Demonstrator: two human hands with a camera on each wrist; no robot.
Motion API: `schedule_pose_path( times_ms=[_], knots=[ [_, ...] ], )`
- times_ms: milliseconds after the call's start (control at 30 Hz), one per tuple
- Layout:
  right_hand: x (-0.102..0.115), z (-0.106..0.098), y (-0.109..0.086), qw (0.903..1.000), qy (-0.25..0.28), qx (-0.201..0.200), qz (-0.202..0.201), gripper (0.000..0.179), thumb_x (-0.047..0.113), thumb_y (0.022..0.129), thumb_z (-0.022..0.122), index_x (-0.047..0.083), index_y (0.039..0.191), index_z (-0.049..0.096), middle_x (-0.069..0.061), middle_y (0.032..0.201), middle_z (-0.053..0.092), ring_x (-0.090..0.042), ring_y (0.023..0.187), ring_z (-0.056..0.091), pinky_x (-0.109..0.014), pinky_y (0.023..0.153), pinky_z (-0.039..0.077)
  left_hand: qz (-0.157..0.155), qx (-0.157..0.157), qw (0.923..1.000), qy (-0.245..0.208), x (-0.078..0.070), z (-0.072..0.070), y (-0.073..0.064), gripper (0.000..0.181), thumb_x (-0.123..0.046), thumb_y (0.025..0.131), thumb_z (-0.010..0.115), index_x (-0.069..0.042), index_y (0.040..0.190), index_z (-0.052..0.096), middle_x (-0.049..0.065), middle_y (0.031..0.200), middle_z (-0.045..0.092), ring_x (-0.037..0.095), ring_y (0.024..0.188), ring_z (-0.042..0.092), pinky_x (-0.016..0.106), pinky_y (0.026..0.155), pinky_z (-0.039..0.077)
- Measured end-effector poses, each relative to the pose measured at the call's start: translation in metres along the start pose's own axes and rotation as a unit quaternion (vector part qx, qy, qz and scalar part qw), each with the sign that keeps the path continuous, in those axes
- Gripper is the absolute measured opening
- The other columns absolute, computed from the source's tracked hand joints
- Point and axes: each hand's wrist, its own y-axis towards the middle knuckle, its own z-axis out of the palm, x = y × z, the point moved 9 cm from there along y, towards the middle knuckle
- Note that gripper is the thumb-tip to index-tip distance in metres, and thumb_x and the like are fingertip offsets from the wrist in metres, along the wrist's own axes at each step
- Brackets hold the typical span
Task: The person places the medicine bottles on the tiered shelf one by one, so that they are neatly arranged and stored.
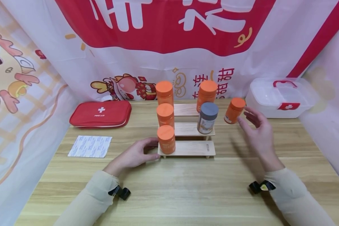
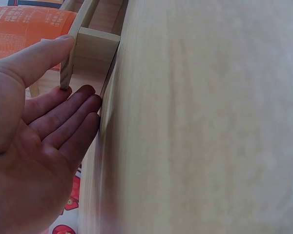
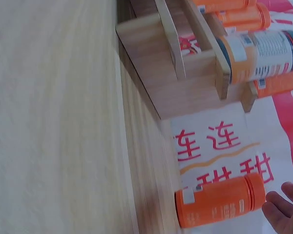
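At the left end of a three-step wooden rack (image 1: 190,149), my left hand (image 1: 139,152) holds the lowest board, thumb at the front corner and index finger at the back. An orange bottle (image 1: 167,146) stands on that board, beside the hand. My right hand (image 1: 257,131) is to the right of another orange bottle (image 1: 234,112), fingers apart and not wrapped around it. In the right wrist view, fingertips (image 3: 273,202) are by that bottle's cap; I cannot tell if they touch. A grey-capped bottle (image 1: 207,121) stands on the middle step's right.
More orange bottles stand on the upper steps, at left (image 1: 165,114) and top right (image 1: 207,94). A red first-aid pouch (image 1: 100,114) and a white printed packet (image 1: 90,146) lie left. A clear lidded box (image 1: 271,106) stands at back right, before a printed cloth (image 1: 158,59).
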Motion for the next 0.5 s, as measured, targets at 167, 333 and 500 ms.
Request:
schedule_pose_path(
  times_ms=[167,333,500],
  knots=[
    [-0.013,-0.004,0.012,0.9994,-0.009,0.008,0.033,0.063,0.035,0.104,0.073,0.011,0.159,0.053,-0.015,0.16,0.058,-0.032,0.144,0.059,-0.029,0.118,0.052,-0.003,0.0,1.0,-0.001,0.0,-0.001,0.0,0.069,-0.037,0.097,0.082,-0.014,0.157,0.055,0.007,0.157,0.061,0.03,0.148,0.057,0.057,0.128,0.041],
    [-0.023,-0.004,0.024,0.9982,-0.025,0.02,0.05,0.07,0.04,0.104,0.071,0.01,0.163,0.047,-0.014,0.166,0.051,-0.039,0.148,0.056,-0.05,0.124,0.048,0.0,-0.001,1.0,0.0,-0.001,-0.001,0.0,0.069,-0.037,0.098,0.082,-0.014,0.157,0.055,0.007,0.157,0.061,0.031,0.148,0.056,0.057,0.128,0.041],
    [-0.034,-0.002,0.034,0.9963,-0.043,0.034,0.066,0.075,0.045,0.104,0.07,0.011,0.166,0.042,-0.011,0.171,0.046,-0.036,0.151,0.053,-0.05,0.123,0.047,0.002,-0.001,1.0,-0.003,-0.002,0.0,-0.001,0.069,-0.036,0.098,0.082,-0.013,0.157,0.055,0.008,0.157,0.061,0.031,0.148,0.056,0.057,0.128,0.04]
  ],
)
